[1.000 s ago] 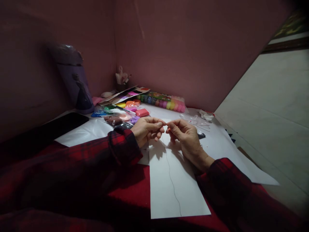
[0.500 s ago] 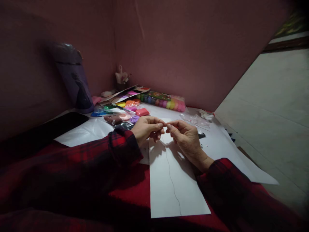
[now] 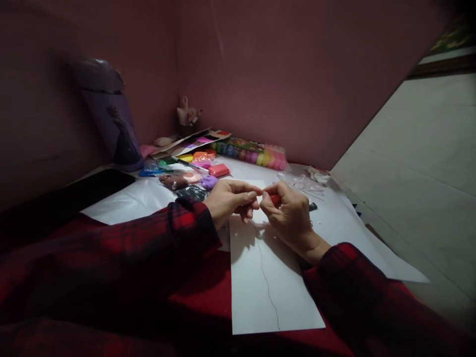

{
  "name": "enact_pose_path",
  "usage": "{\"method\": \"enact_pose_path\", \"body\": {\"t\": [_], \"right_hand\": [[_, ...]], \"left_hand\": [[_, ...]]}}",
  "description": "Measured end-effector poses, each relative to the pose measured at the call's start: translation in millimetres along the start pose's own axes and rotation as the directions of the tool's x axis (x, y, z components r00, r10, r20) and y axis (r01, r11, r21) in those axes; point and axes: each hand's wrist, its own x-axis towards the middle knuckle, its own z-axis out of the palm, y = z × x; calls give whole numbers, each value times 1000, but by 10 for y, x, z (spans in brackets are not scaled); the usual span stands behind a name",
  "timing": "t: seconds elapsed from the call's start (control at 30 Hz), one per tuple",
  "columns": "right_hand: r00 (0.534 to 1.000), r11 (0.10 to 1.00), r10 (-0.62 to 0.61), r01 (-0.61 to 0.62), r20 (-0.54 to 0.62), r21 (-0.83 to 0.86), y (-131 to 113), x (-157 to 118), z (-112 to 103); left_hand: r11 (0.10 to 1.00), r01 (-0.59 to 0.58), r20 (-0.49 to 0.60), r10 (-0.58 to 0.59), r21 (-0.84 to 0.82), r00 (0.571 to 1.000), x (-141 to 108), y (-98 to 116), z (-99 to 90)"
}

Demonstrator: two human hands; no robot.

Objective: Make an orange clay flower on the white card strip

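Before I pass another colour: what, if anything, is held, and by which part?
The right hand holds a red lump inside its curled fingers, which hide the exact spot. Whether the left hand pinches anything cannot be told.

The right hand [image 3: 290,210] is curling around a red piece [image 3: 274,199] and covering most of it, while whatever the thumb and forefinger of the left hand [image 3: 234,198] may be pinching is staying too small to tell, and both hands are hiding the upper stretch of the line drawn on the white strip [image 3: 275,297] below them. Beyond the left hand, glare and clear wrapping are blurring the edges of the bagged packets [image 3: 176,182], and far to the right of the right hand the picture's edge is cutting off a dark-framed picture [image 3: 455,42].
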Motion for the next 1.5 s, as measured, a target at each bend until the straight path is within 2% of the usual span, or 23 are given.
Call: {"method": "enact_pose_path", "body": {"t": [0.07,0.13,0.2,0.27,0.33,0.37,0.43,0.5,0.57,0.63,0.73,0.8,0.87,0.93,1.1,1.17,1.23,1.3,1.43,1.5], "right_hand": [[999,998,-15,13,-43,-55,22,-5,21],[997,998,21,-26,-68,-64,59,-5,39],[985,988,153,-153,-77,3,97,4,48],[928,909,372,-361,-14,209,117,22,49],[824,686,538,-551,179,475,110,39,51],[774,542,558,-612,298,575,98,43,54],[706,290,511,-679,491,675,69,43,62],[668,138,443,-710,598,690,50,36,68],[649,61,409,-721,641,691,47,27,69],[640,27,401,-723,655,690,49,21,63],[632,0,385,-729,673,684,36,19,47],[636,-16,357,-728,684,685,11,21,33],[653,-29,316,-719,688,695,-14,24,21],[667,-30,272,-715,694,698,-30,28,9],[668,-24,226,-724,709,689,-15,34,-7],[666,-22,238,-724,707,690,-1,32,-2],[679,-20,247,-709,691,705,13,27,9],[699,-13,234,-693,676,721,25,20,23],[712,2,201,-687,672,727,36,9,40],[713,-2,201,-685,672,728,34,7,42]], "left_hand": [[998,37,-6,-37,-49,999,9,-15,11],[994,62,-13,-63,-87,998,20,-16,7],[992,64,-17,-66,-110,998,30,-4,-14],[991,51,-27,-55,-125,998,36,14,-44],[992,38,-39,-43,-119,998,38,25,-69],[995,26,-46,-31,-100,998,37,27,-77],[999,-23,-67,20,-30,998,33,21,-80],[993,-95,-77,100,69,992,27,10,-70],[971,-154,-55,166,186,985,24,-1,-55],[920,-199,-12,216,337,976,25,-10,-45],[774,-300,26,345,557,938,31,-24,-48],[691,-363,40,436,625,899,34,-34,-58],[656,-403,54,484,639,873,35,-39,-66],[675,-414,43,493,611,869,33,-35,-68],[833,-404,-86,466,378,880,3,12,-34],[835,-448,-75,494,320,866,-30,25,-5],[794,-510,-61,557,330,828,-77,29,29],[724,-578,-43,637,377,770,-132,30,63],[572,-689,87,738,444,669,-217,30,101],[519,-717,145,754,466,640,-230,28,98]]}}
